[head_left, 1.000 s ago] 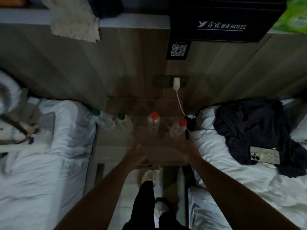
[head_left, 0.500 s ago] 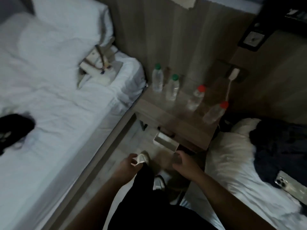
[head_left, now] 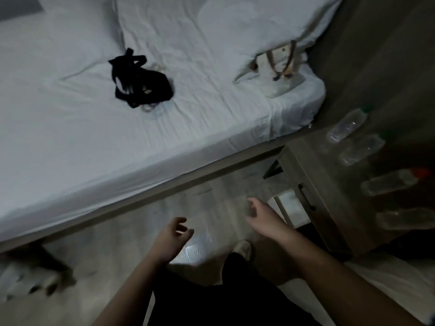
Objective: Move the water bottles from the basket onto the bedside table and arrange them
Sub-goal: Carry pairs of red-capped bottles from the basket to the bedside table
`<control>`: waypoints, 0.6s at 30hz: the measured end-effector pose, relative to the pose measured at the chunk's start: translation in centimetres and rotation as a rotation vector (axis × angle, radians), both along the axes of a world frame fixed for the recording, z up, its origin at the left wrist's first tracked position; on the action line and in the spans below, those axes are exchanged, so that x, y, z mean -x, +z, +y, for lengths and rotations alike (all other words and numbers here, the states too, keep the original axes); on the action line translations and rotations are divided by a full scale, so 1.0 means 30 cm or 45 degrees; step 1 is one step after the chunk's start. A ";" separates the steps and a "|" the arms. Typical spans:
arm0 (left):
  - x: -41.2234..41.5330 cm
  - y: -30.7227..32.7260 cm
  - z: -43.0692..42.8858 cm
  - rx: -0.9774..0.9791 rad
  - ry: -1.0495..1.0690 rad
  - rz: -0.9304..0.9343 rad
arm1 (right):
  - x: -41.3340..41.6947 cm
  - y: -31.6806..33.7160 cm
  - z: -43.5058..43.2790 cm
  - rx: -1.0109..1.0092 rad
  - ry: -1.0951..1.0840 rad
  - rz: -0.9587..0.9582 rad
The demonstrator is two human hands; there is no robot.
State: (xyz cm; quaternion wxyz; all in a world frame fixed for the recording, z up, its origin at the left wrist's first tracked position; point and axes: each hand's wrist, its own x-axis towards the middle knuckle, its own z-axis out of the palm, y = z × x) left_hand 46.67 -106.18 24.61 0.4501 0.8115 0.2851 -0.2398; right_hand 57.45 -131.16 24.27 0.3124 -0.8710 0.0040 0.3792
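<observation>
A white bed fills the far left of the scene, with a black basket-like object lying on its sheet and a pale tote bag near its right end. At the right, the wooden tabletop is seen, blurred and in dim light. Four water bottles are stood on it in a row: two green-capped bottles at the far end and two more, one red-capped, nearer. The move onto the tabletop is judged largely done; whether more bottles are left in the basket cannot be told, and final tidying of the row may be left. Over the floor, the left hand and the right hand are held apart, fingers loosely spread, with nothing grasped.
</observation>
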 end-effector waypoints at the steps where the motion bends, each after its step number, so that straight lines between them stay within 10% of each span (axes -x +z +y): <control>1: 0.026 0.004 0.033 0.005 0.025 -0.006 | 0.002 0.008 0.052 0.014 0.039 -0.038; 18: 0.861 0.056 1.015 -0.057 0.701 -0.144 | 0.546 -0.051 1.288 -0.037 0.541 -0.026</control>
